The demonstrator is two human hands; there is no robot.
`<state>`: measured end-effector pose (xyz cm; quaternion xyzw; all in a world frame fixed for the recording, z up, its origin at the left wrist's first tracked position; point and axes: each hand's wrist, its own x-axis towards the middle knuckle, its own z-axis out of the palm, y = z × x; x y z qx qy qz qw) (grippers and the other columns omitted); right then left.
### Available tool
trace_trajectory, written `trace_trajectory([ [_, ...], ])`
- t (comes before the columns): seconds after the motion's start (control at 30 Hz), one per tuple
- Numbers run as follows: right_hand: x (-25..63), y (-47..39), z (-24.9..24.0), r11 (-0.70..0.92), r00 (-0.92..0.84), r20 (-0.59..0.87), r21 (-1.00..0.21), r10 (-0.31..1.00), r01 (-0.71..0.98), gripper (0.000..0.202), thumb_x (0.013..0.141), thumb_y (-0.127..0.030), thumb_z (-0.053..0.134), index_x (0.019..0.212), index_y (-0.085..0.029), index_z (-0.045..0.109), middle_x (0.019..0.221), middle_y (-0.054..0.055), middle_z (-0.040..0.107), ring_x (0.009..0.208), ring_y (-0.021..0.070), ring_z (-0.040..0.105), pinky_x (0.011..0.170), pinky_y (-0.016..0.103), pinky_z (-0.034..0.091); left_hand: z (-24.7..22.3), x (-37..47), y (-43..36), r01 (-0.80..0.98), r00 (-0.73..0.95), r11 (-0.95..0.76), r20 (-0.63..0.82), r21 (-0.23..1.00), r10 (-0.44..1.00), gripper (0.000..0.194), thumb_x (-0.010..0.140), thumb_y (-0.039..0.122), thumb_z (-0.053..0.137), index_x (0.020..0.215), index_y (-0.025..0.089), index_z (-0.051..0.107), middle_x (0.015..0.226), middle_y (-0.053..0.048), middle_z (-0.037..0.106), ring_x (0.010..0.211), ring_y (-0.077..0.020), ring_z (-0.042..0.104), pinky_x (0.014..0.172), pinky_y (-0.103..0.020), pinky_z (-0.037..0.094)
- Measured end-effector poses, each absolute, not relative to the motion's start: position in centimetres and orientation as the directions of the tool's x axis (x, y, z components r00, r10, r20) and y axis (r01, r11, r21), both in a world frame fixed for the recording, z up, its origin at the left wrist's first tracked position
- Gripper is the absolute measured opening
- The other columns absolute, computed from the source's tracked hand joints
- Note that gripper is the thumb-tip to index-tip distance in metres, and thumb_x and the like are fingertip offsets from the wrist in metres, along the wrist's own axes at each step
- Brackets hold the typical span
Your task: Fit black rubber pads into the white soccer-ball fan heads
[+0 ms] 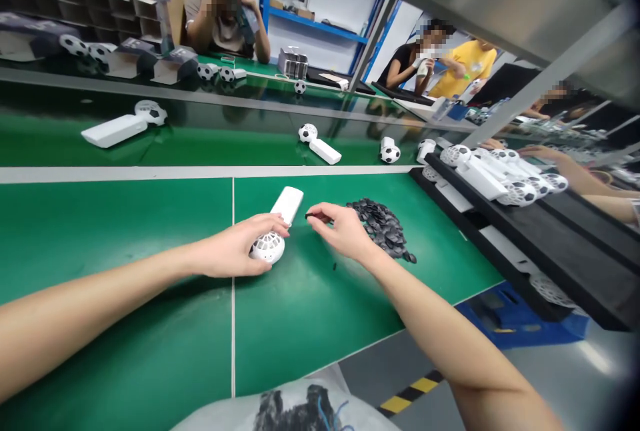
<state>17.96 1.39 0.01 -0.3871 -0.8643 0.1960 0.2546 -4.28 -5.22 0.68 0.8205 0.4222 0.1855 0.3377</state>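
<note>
A white handheld fan with a round grille head lies on the green work surface, its flat handle pointing away from me. My left hand is closed around the head, thumb on the near side and fingers over the far side. Just right of the handle, my right hand pinches a small black piece between thumb and fingertips. Behind that hand lies a pile of flat black pieces, partly hidden by it. One tiny black bit rests alone nearer to me.
Football-patterned fans, including one white fan, lie on the green belt beyond a pale rail. At right, black trays hold several fans, and another person's arm reaches over them. A blue crate stands below. Co-workers sit across the line.
</note>
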Motion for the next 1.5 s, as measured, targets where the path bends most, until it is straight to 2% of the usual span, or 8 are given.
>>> trace_trajectory([
  [0.07, 17.6, -0.3, 0.7, 0.614, -0.598, 0.303, -0.665, 0.743, 0.426, 0.013, 0.084, -0.024, 0.052, 0.086, -0.019, 0.064, 0.079, 0.001, 0.067, 0.072, 0.0134, 0.060, 0.068, 0.026, 0.046, 1.0, -4.6, -5.2, 0.540, 0.615, -0.445, 0.025, 0.714, 0.788, 0.050, 0.067, 0.011, 0.053, 0.115, 0.022, 0.046, 0.133, -0.006, 0.039, 0.125, -0.0232, 0.036, 0.105, -0.039, 0.029],
  [0.17, 16.9, -2.3, 1.0, 0.640, -0.667, 0.320, -0.705, 0.673, 0.307, 0.014, 0.083, -0.023, 0.054, 0.082, -0.019, 0.067, 0.080, 0.002, 0.067, 0.078, 0.0140, 0.060, 0.074, 0.027, 0.046, 1.1, -4.8, -5.2, 0.546, 0.593, -0.440, 0.042, 0.713, 0.804, 0.055, 0.066, 0.011, 0.053, 0.119, 0.020, 0.043, 0.131, -0.008, 0.040, 0.123, -0.0234, 0.038, 0.104, -0.038, 0.031],
  [0.53, 15.1, -4.3, -0.2, 0.388, -0.614, 0.162, -0.886, 0.772, 0.254, 0.005, 0.080, -0.021, 0.058, 0.083, -0.020, 0.061, 0.078, -0.001, 0.065, 0.073, 0.0120, 0.059, 0.072, 0.027, 0.047, 0.0, -4.7, -5.6, 0.544, 0.512, -0.347, 0.026, 0.764, 0.859, 0.059, 0.067, 0.017, 0.057, 0.123, 0.022, 0.039, 0.128, -0.008, 0.037, 0.124, -0.0245, 0.033, 0.106, -0.043, 0.027],
  [0.83, 14.0, -5.3, -0.7, 0.304, -0.504, 0.128, -0.909, 0.854, 0.286, 0.010, 0.072, -0.018, 0.064, 0.068, -0.018, 0.055, 0.077, -0.002, 0.046, 0.060, 0.0076, 0.045, 0.060, 0.024, 0.044, 0.2, -4.0, -5.9, 0.505, 0.487, -0.310, 0.030, 0.805, 0.873, 0.052, 0.068, 0.026, 0.061, 0.117, 0.024, 0.044, 0.123, -0.006, 0.041, 0.118, -0.0268, 0.038, 0.100, -0.044, 0.033],
  [1.03, 14.0, -4.5, -0.6, 0.170, -0.499, 0.016, -0.949, 0.866, 0.265, 0.013, 0.067, -0.016, 0.066, 0.064, -0.017, 0.053, 0.075, -0.003, 0.046, 0.053, 0.0055, 0.041, 0.053, 0.022, 0.039, 0.5, -4.0, -5.7, 0.462, 0.486, -0.221, -0.036, 0.859, 0.873, 0.045, 0.067, 0.027, 0.058, 0.110, 0.021, 0.046, 0.111, -0.005, 0.044, 0.109, -0.0255, 0.043, 0.091, -0.040, 0.040],
  [1.2, 13.6, -4.1, -1.3, 0.057, -0.528, -0.074, -0.972, 0.846, 0.229, 0.019, 0.066, -0.024, 0.068, 0.064, -0.018, 0.050, 0.071, -0.002, 0.052, 0.058, 0.0094, 0.048, 0.057, 0.025, 0.043, 0.4, -4.0, -5.5, 0.421, 0.460, -0.133, -0.085, 0.897, 0.884, 0.042, 0.064, 0.030, 0.061, 0.103, 0.022, 0.049, 0.101, -0.002, 0.044, 0.096, -0.0221, 0.049, 0.081, -0.034, 0.044],
  [1.37, 14.5, -4.1, -1.8, 0.102, -0.556, -0.032, -0.973, 0.831, 0.209, 0.019, 0.071, -0.030, 0.065, 0.070, -0.019, 0.050, 0.067, -0.003, 0.053, 0.061, 0.0101, 0.050, 0.058, 0.025, 0.044, -0.1, -4.1, -5.5, 0.501, 0.445, -0.199, -0.054, 0.842, 0.894, 0.046, 0.065, 0.031, 0.060, 0.109, 0.024, 0.048, 0.105, -0.002, 0.045, 0.092, -0.0211, 0.052, 0.076, -0.031, 0.045],
  [1.5, 18.9, -2.5, -1.4, 0.326, -0.416, 0.120, -0.820, 0.901, 0.471, 0.010, 0.076, -0.027, 0.061, 0.072, -0.019, 0.058, 0.070, -0.001, 0.057, 0.063, 0.0112, 0.050, 0.063, 0.026, 0.043, -0.1, -4.4, -5.4, 0.545, 0.434, -0.173, -0.100, 0.820, 0.895, 0.050, 0.067, 0.032, 0.060, 0.114, 0.026, 0.047, 0.111, -0.003, 0.046, 0.086, -0.0203, 0.055, 0.073, -0.030, 0.045],
])
